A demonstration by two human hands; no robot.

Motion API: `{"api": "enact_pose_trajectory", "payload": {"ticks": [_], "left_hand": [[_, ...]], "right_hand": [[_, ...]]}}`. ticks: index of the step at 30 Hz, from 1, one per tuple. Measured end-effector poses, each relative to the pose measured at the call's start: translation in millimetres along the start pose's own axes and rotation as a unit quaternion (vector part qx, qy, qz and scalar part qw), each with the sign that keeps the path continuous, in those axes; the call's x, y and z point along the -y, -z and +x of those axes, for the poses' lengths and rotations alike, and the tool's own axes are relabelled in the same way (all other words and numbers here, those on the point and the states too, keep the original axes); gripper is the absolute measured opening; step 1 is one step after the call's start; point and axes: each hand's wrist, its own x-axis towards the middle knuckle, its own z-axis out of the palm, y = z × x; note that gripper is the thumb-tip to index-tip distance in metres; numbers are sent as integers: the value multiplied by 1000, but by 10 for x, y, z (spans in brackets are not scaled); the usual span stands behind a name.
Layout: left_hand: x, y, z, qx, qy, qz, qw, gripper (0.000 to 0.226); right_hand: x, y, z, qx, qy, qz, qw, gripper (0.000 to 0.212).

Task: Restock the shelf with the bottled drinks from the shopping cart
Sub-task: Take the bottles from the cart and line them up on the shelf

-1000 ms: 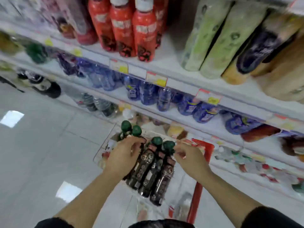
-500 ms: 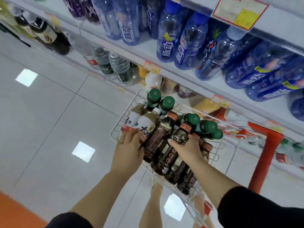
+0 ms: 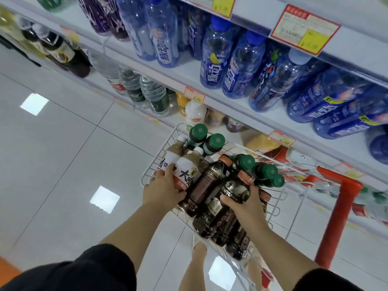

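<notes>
Fingers (image 3: 255, 193) of my R hand (image 3: 245, 208) are curling round a dark bottle (image 3: 228, 196) in the shopping cart (image 3: 275, 208). My L hand (image 3: 163, 190) is gripping a white-label bottle (image 3: 185, 174). Both are lying tilted, caps pointing away from me twd the shelf (image 3: 184, 74), bases at my palms. Shelf is running ahead & above, to the R, so R hand is sitting nearer. Green-cap bottles (image 3: 245, 162) are crowding just beyond the dark one. Blue bottles (image 3: 214, 59) are filling the row above; I'm judging a free gap is needed.
</notes>
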Motion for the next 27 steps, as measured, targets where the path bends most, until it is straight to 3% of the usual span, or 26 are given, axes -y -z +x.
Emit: {"api": "enact_pose_trajectory", "payload": {"ticks": [4,9,12,16,20,24,27], "left_hand": [[-57,184,-143,48,30,-140,989,80],[-249,447,-634,109,-22,-275,955,88],[-508,684,-950,129,-87,-320,935,90],[-993,1118,-1329,133,-166,-383,899,80],[-1502,1679,-1728,115,-250,-427,861,80],[-2038,2185,-2183,109,-354,-420,828,48],[-2490,2483,-2533,95,-410,-421,804,40]], "right_hand": [[34,239,-111,-4,12,33,999,86],[301,633,-280,-13,73,42,996,98],[559,918,-455,-35,133,54,989,96],[1003,1433,-785,-68,212,106,969,71],[1454,2073,-1240,-103,282,177,937,79],[1848,2773,-1735,-106,356,220,902,69],[2113,3239,-2044,-116,388,276,872,63]]}}
